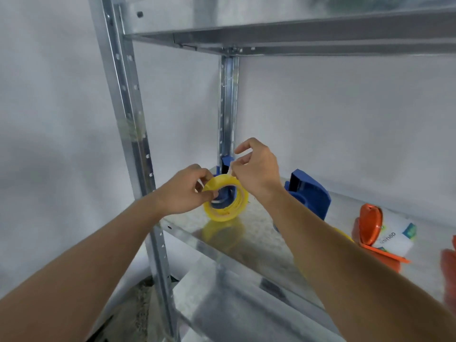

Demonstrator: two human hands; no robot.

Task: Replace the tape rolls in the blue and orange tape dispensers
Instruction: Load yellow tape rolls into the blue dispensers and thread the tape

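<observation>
A yellowish tape roll [225, 201] stands on edge over the metal shelf [256, 233], with a blue dispenser [223, 169] partly hidden behind and inside it. My left hand [183, 191] grips the roll's left rim. My right hand [256, 169] pinches the tape's loose end at the top of the roll. A second blue dispenser part [308, 193] sits to the right, behind my right forearm. An orange dispenser [370, 228] lies further right with a white label card on it.
Steel uprights [128, 114] and an upper shelf [296, 38] frame the space. A white wall stands behind. A lower shelf [222, 304] lies below. Something orange-red and blurred [449, 275] shows at the right edge.
</observation>
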